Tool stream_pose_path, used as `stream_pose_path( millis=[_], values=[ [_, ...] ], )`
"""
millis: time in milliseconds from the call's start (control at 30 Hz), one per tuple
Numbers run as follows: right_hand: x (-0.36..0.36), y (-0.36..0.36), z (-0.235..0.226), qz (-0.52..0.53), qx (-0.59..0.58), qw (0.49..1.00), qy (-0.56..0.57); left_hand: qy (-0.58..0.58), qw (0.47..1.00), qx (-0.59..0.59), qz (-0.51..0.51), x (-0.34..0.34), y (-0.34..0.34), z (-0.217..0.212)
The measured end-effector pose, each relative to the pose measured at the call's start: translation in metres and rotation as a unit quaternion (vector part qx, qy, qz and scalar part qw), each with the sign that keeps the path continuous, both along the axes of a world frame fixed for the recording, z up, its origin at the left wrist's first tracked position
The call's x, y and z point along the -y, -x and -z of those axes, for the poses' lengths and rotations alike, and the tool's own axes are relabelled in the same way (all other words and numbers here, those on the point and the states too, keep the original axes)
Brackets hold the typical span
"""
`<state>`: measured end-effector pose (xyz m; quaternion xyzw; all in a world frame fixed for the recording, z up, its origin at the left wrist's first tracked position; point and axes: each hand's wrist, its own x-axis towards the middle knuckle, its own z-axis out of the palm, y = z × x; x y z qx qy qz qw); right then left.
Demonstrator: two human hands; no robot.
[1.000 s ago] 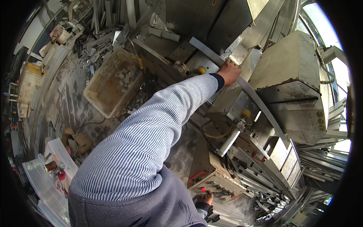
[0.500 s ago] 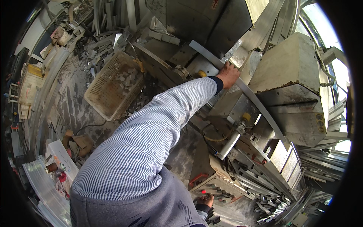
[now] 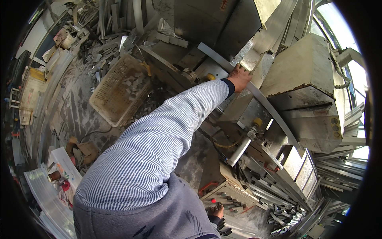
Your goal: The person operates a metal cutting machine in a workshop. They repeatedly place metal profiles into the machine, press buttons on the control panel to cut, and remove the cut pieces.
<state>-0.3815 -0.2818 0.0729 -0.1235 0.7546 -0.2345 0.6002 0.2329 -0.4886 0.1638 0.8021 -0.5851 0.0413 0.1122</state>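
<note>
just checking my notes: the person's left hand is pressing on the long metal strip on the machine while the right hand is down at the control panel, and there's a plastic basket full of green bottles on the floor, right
Not quite. In the head view the plastic basket holds small grey metal offcuts, not green bottles. The rest stands: the left hand presses on the long metal strip on the machine, and the right hand is down at the control panel.

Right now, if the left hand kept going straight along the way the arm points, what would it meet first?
The left hand already rests on the long metal strip. Straight beyond it stands the grey machine housing, probably what it would meet first, though depth is hard to judge here.
</note>
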Motion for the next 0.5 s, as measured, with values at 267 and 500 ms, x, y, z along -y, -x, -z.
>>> stream_pose_path(
  millis=[267, 500],
  values=[
    [0.006, 0.008, 0.012, 0.169, 0.114, 0.978, -0.050, 0.005, 1.000, 0.018, -0.015, 0.002, 0.004, 0.004],
    [0.001, 0.004, 0.011, 0.162, 0.167, 0.972, -0.026, -0.054, 0.998, 0.005, -0.032, 0.006, 0.008, 0.001]
  ],
)
